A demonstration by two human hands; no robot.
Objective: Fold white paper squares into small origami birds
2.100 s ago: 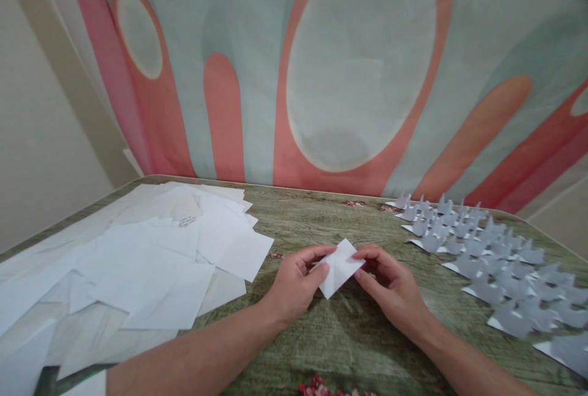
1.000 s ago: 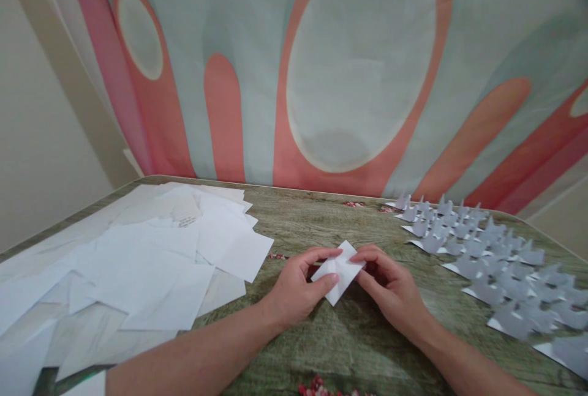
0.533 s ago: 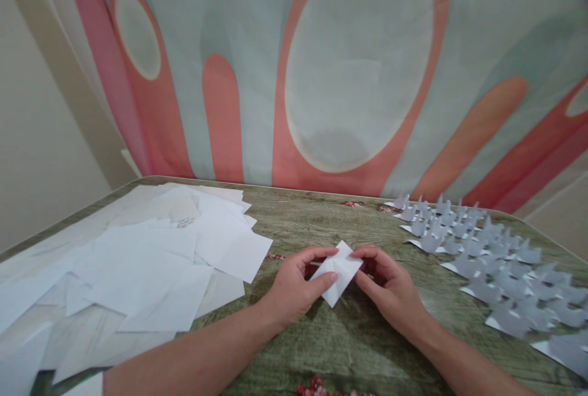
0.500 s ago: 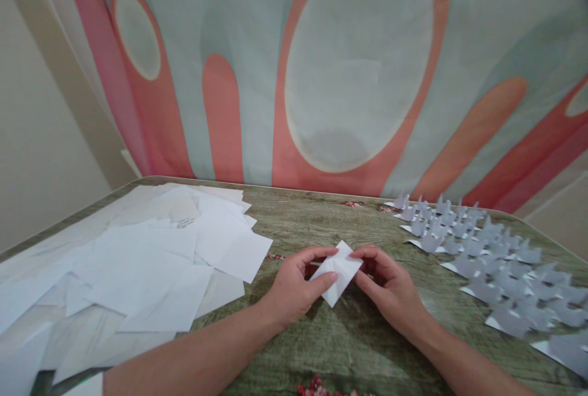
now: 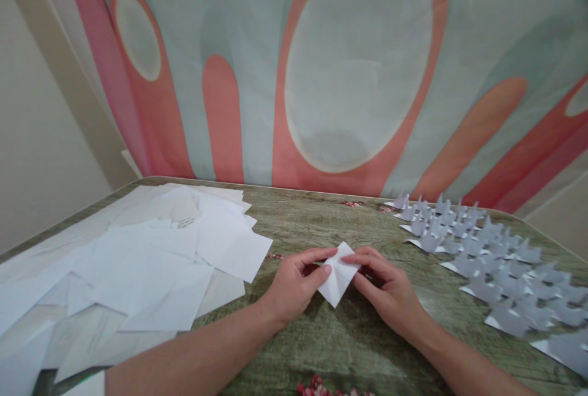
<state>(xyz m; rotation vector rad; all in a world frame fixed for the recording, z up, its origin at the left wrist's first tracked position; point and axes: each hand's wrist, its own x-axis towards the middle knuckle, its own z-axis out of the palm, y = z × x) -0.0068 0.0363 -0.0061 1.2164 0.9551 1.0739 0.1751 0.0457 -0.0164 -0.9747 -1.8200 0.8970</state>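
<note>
A small folded piece of white paper (image 5: 338,283), diamond-shaped with crease lines, is held up between both hands over the table. My left hand (image 5: 299,280) pinches its left corner, thumb on the near face and index finger along the upper edge. On the other side, my right hand (image 5: 383,283) grips the right corner, with fingertips lying over the upper face and the thumb by the right edge. The fingers partly cover the paper's left and right corners.
A loose pile of white paper sheets (image 5: 147,267) spreads over the left of the wood-grained table (image 5: 294,212). Rows of folded white paper figures (image 5: 478,249) stand at the right. Behind the table hangs a patterned backdrop (image 5: 257,120).
The right fingertips have slid further left across the paper's upper face. The left thumb has drawn back slightly toward the left corner, and the paper has shifted a little.
</note>
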